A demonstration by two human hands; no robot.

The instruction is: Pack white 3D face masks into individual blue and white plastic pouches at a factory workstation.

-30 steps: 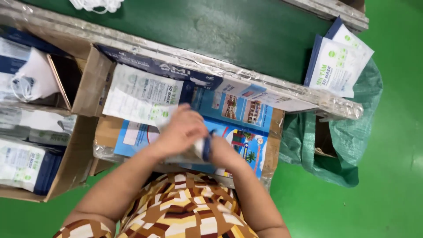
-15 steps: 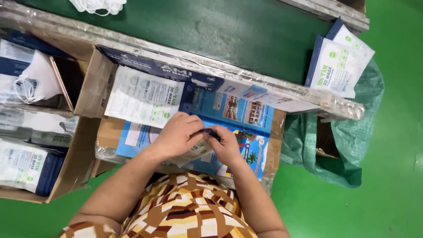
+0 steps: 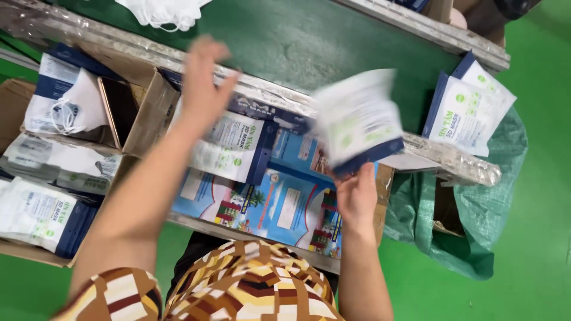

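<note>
both hands parted: right hand (image 3: 355, 199) grip grasping mask packet (image 3: 358, 122), left hand (image 3: 204, 77) released.

Left hand (image 3: 202, 77) open, right hand (image 3: 355, 196) gripping.

Glossy plastic mask packet (image 3: 358, 122) in right hand (image 3: 355, 199) (blurred). Matt green table (image 3: 333, 47) with film-wrapped edge, rough brown cardboard box (image 3: 146, 113), woven green plastic sack (image 3: 476, 226), glossy printed cartons (image 3: 279, 205).

White mask packet (image 3: 358, 122) with navy edge, green marks — blurred; tilted, held aloft over green table edge.
</note>
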